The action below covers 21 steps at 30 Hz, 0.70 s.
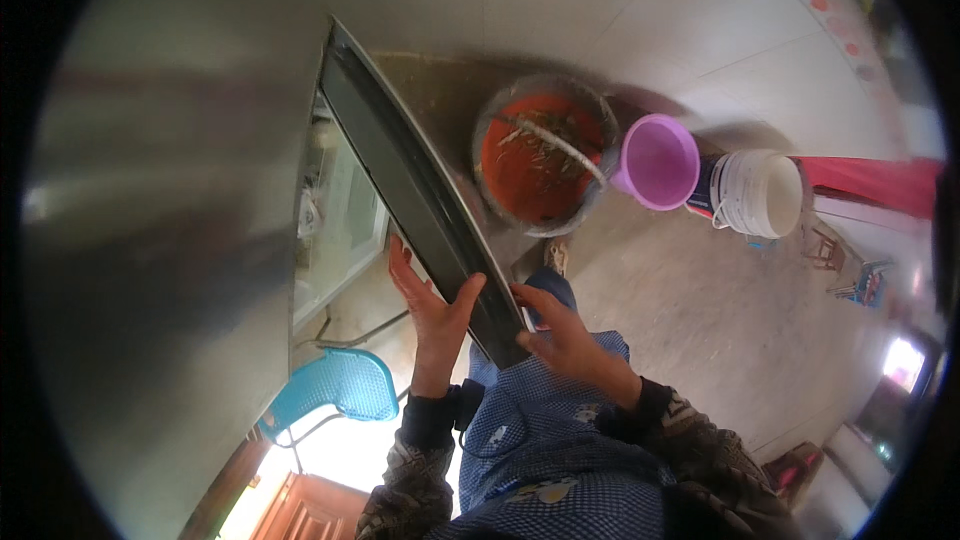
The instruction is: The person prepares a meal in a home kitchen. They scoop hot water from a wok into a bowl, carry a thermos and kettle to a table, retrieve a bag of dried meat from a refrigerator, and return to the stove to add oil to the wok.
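Note:
A long dark grey panel (409, 195) with a pale outer edge slants away from me, its far end meeting a large grey metallic surface (172, 202). It looks like the edge of an open appliance door, though I cannot tell for sure. My left hand (436, 307) grips its near part, thumb over the dark face and fingers along the left side. At the near right corner, my right hand (562, 337) holds the pale edge with bent fingers. Left of the panel, a pale, white-framed part (345, 217) shows through the gap.
Beyond the panel stands a lined bucket (536, 157) with a rope-like handle and scraps inside. Right of it are a purple plastic dipper (660, 163) and a white bucket (761, 195). A blue chair (337, 386) is at lower left. Concrete floor (675, 300) extends right.

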Each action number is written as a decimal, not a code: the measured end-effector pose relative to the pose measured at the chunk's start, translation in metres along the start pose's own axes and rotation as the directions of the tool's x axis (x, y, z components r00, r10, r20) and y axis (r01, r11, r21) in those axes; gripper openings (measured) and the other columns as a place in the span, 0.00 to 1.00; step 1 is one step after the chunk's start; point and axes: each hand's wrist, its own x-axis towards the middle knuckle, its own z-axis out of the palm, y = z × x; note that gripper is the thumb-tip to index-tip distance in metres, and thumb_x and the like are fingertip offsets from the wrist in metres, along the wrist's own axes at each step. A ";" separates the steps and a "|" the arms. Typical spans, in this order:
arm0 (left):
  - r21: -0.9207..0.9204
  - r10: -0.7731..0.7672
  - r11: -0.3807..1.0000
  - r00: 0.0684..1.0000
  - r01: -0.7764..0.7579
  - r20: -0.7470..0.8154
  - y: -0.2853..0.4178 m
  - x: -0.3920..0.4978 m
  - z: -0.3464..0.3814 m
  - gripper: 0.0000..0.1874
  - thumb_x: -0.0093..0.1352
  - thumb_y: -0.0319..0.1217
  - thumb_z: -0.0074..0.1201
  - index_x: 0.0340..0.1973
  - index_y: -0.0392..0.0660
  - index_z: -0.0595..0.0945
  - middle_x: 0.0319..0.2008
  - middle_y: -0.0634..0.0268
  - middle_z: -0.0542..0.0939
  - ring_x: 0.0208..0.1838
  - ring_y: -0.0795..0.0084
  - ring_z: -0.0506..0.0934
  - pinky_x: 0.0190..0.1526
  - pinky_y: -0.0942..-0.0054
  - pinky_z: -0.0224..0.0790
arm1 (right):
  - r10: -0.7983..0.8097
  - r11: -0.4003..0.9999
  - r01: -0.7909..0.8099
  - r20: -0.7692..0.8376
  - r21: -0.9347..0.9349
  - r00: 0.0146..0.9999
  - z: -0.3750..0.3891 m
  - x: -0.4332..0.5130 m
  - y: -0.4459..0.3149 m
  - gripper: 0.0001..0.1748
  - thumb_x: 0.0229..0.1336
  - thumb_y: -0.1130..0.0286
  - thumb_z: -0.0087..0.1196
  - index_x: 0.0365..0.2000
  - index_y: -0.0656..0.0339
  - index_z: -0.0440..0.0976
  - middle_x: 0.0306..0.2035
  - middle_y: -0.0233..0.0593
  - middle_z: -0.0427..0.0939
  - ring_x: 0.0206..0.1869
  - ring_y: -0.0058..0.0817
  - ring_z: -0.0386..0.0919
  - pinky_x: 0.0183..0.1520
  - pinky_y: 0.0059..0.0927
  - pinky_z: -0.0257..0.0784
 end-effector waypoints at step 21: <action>0.033 -0.058 0.998 0.998 0.058 -0.012 -0.023 0.000 -0.037 0.61 0.43 0.29 0.50 0.74 0.44 0.44 0.71 0.47 0.49 0.72 0.46 0.52 0.71 0.47 0.45 | 0.452 0.662 -0.455 -0.166 -0.596 0.876 -0.130 0.262 0.313 0.26 0.53 0.55 0.56 0.43 0.68 0.79 0.44 0.60 0.81 0.48 0.56 0.79 0.49 0.51 0.75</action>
